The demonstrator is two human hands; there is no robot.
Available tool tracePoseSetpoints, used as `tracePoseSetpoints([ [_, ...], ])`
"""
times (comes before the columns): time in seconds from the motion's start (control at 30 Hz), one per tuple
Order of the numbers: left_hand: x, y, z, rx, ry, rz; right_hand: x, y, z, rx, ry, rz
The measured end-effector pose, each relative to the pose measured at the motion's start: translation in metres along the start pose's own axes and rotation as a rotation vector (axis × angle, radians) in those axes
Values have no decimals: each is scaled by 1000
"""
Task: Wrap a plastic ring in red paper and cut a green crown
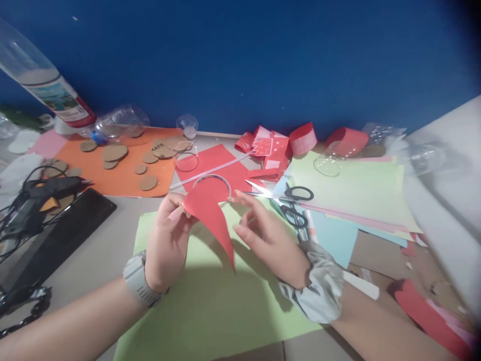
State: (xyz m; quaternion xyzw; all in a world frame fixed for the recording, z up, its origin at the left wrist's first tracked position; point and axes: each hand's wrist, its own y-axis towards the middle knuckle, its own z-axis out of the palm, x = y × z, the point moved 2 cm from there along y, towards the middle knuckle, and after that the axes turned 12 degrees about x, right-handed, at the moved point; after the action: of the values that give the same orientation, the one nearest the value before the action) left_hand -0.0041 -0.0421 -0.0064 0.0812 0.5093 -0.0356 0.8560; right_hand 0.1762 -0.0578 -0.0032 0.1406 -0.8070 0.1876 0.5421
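Observation:
My left hand (168, 238) is closed, with thumb and fingers pinching the left end of a curved piece of red paper (214, 220). The paper's pointed end hangs down to the right above a light green sheet (225, 311). Just right of the paper, my right hand (263, 233) has its fingers apart and holds nothing that I can see. Behind the paper, a thin ring (225, 183) shows in part, near the right fingertips. A pair of scissors (289, 198) with black handles lies open beyond my right hand.
Cardboard discs (114, 152) lie on orange paper (90, 175) at left, beside a phone (63, 240) and a glue gun (33, 200) with cables. A bottle (56, 90) leans at far left. Coloured sheets (353, 185) and red scraps (432, 311) cover the right. A blue wall (240, 65) stands behind.

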Motion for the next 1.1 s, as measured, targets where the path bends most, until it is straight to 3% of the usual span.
tracePoseSetpoints([
  [0.13,1,2,-1,-2,-6,-10,1,0,3,185,9,21],
  [0.23,2,3,0,30,-39,-19,1,0,2,152,82,52],
  [0.33,4,0,5,243,33,-160,2,-1,0,53,221,-26],
  [0.43,4,-8,14,529,396,-357,1,-2,-1,-22,252,-72],
  [0.5,3,-11,17,608,575,-415,0,-2,-1,-51,187,-53],
  [0.57,3,-10,18,580,630,-418,0,-3,-2,-129,89,-72],
  [0.67,3,-7,15,414,638,-387,2,-7,-3,-317,-189,-233],
  [0.7,4,-6,14,362,638,-370,4,-9,-2,-326,-306,-297],
  [0.83,3,-8,14,360,700,-292,8,-13,9,-100,-604,-451],
  [1.1,2,-14,18,525,805,-229,3,-6,12,88,-579,-490],
])
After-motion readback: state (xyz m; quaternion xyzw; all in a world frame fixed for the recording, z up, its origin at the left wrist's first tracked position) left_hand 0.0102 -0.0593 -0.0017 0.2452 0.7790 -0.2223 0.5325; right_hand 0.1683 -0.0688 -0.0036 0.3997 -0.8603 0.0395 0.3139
